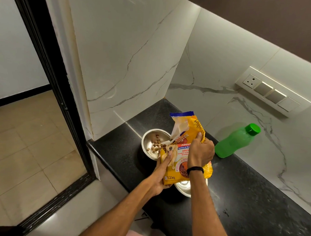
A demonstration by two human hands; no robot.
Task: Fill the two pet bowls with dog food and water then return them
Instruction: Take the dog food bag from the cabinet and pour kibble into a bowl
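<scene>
A yellow dog food bag [185,137] is tilted over a steel bowl [151,135] on the black counter [246,193]. Brown kibble [157,147] lies in that bowl below the bag's torn corner. My left hand [162,173] grips the bag's lower left edge from beneath. My right hand [201,152] grips the bag's right side higher up; a black band sits on that wrist. A second steel bowl [183,187] stands nearer to me, mostly hidden under the bag and my right arm; its contents are hidden.
A green plastic bottle [236,141] with a green cap leans against the marble wall at the right. A socket and switch panel [273,91] is on that wall. The counter ends at a corner wall on the left, with a dark door frame [51,88] beyond.
</scene>
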